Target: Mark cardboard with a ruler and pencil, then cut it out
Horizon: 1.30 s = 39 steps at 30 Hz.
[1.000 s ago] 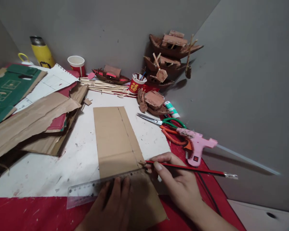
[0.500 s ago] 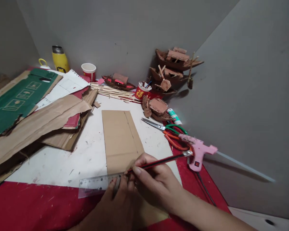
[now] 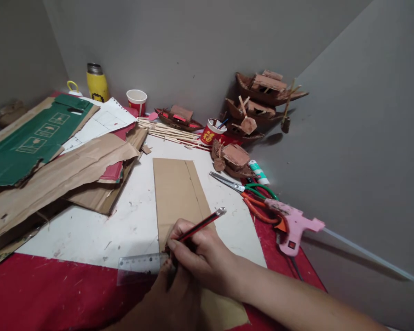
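A tan cardboard strip [image 3: 175, 195] lies lengthwise in front of me, with a dark line drawn near its right edge. Across its near part rests a clear ruler [image 3: 138, 265], sticking out to the left. My left hand [image 3: 170, 296] presses the ruler down with its fingertips, its fingers partly hidden behind the other hand. My right hand [image 3: 205, 255] pinches a red and black pencil [image 3: 203, 225], tilted with its end up to the right. The pencil's tip is at the ruler's upper edge, mostly covered by fingers.
Torn cardboard [image 3: 55, 184] and a green cardboard piece [image 3: 37, 142] are piled left. Thin wooden sticks [image 3: 172, 133], paper cups [image 3: 137, 97] and model boats [image 3: 269, 87] stand behind. Scissors [image 3: 227, 180] and a pink glue gun [image 3: 293, 225] lie right; a yellow bottle [image 3: 97, 85] stands back left.
My right hand has moved left along the ruler, and the pencil now stands more upright. The whole view has shifted slightly. The left hand still presses the ruler.
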Motion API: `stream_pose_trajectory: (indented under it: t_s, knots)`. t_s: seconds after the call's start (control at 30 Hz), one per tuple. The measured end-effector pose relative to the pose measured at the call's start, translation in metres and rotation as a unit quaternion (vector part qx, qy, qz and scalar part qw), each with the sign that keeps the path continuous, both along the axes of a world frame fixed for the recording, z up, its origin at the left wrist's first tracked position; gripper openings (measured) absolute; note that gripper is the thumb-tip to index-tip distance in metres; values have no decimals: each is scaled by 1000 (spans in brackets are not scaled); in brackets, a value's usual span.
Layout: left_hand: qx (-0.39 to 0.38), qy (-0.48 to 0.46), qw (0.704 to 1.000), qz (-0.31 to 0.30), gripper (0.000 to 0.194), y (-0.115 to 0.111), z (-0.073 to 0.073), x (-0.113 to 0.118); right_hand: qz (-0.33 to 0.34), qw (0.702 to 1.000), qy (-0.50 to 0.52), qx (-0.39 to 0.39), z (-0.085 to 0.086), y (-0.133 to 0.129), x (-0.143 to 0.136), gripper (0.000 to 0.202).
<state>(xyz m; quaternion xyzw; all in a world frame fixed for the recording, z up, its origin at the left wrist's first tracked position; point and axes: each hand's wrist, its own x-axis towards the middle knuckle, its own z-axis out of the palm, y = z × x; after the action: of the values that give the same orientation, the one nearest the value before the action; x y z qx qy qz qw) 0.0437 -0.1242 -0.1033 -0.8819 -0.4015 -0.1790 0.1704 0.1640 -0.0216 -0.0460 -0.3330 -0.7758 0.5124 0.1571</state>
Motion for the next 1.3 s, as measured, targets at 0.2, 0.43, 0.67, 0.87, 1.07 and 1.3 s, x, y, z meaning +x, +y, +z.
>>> stream_pose_trajectory:
  t_s: [0.2,0.43,0.67,0.87,1.07,1.3]
  knots:
    - [0,-7,1000,7,32,-1,1,1,16,1000,-17,5,1,1,-3,13]
    - [-16,24,1000,4,34,-2,5,-1,51,998,-33,26,8,11,-8,13]
    - [-19,21,1000,11,39,-1,8,0,38,997,-61,-9,13,18,7,14]
    - [-21,30,999,-2,39,0,8,-2,5,996,-87,-8,20,22,26,16]
    - [-29,31,999,-3,39,-1,9,-3,-38,994,-99,17,18,23,42,16]
    - [-30,28,999,-6,40,1,11,-3,-78,993,-90,25,17,21,53,17]
